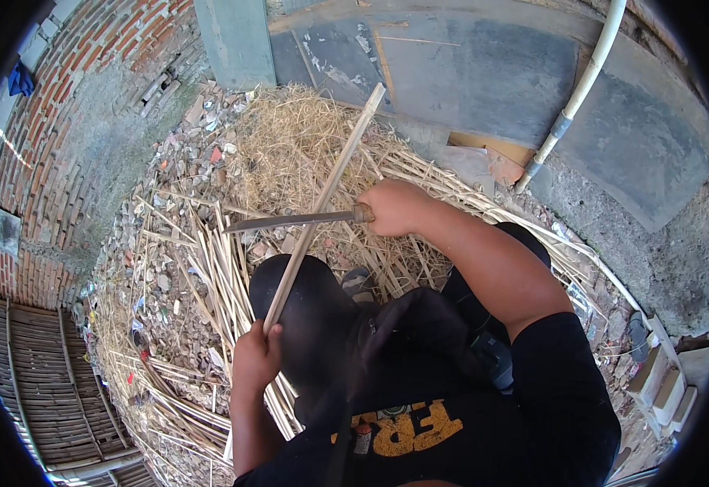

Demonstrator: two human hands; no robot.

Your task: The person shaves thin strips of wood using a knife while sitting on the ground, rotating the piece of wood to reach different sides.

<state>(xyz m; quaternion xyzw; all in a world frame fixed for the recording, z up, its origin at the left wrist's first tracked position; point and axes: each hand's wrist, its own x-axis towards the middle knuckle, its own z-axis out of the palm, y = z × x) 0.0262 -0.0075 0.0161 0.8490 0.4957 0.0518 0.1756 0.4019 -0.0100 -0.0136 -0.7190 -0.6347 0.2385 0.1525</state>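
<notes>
Pale strip (327, 191), lower-left to upper-right

The stick (329, 198) is long, thin, straight and light brown. It slants, with its far end more to the right than its near end. The knife (277, 221) has a long, dark blade. It goes across the stick near the middle, with its tip to the left.

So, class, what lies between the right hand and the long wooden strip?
In the head view, parts of the blade and handle span from right hand to wooden strip; straw shows behind.
</notes>
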